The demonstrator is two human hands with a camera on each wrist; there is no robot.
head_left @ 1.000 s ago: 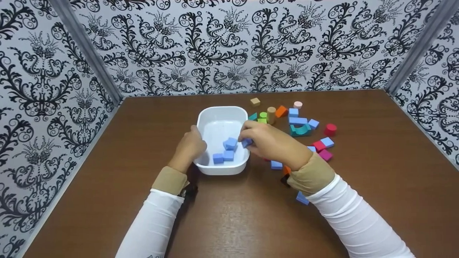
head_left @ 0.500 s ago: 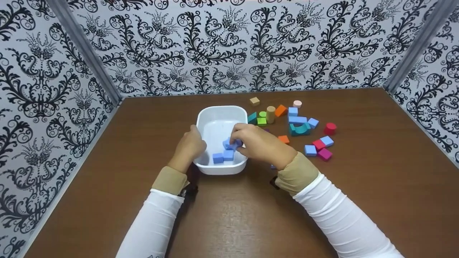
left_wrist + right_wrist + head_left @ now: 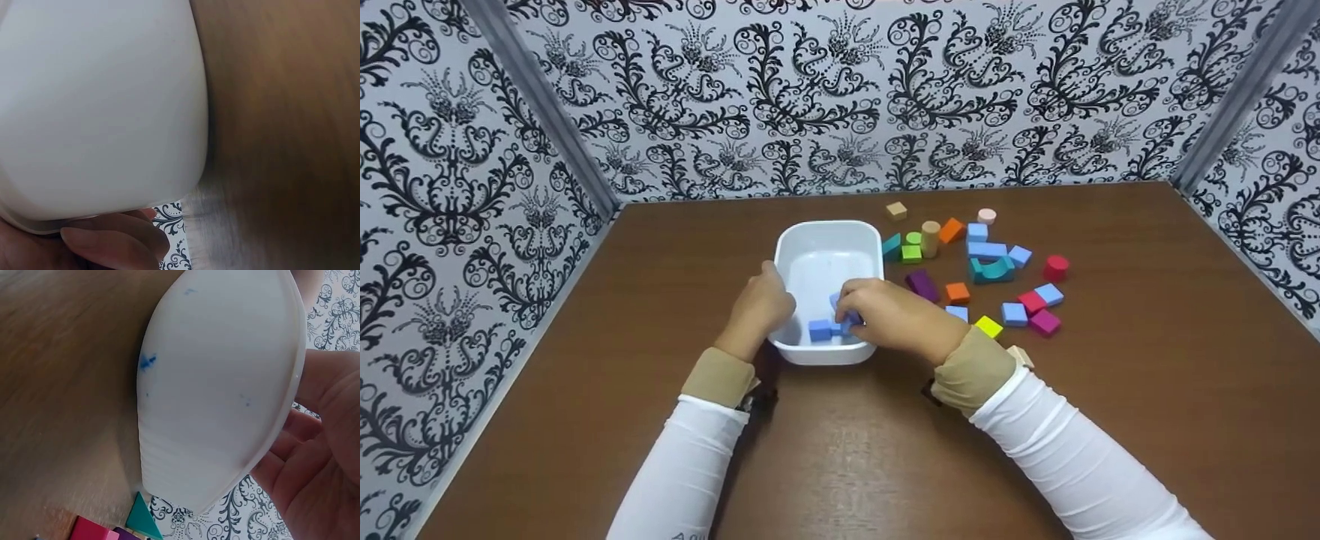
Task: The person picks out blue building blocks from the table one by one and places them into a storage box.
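A white plastic container point(image 3: 826, 237) stands on the table with several blue blocks point(image 3: 820, 330) near its front end. My left hand point(image 3: 761, 304) grips its left rim; in the left wrist view, curled fingers point(image 3: 107, 242) lie under the rim beside the white outer wall. Reaching over the right rim, my right hand point(image 3: 896, 316) has its bent fingers and thumb around a blue block point(image 3: 851, 313) low inside the container. In the right wrist view the wall point(image 3: 219, 382) hides the fingertips and that block from sight.
To the container's right lie loose blocks: a purple block point(image 3: 922, 286), a teal arch point(image 3: 991, 270), a red cylinder point(image 3: 1056, 268), a yellow block point(image 3: 988, 327) and several more blue ones. A tan cylinder point(image 3: 930, 240) stands behind them. Patterned walls point(image 3: 840, 97) border the table.
My right hand has moved left over the rim, then down and toward the container's front with the blue block. The left hand has stayed on the left rim.
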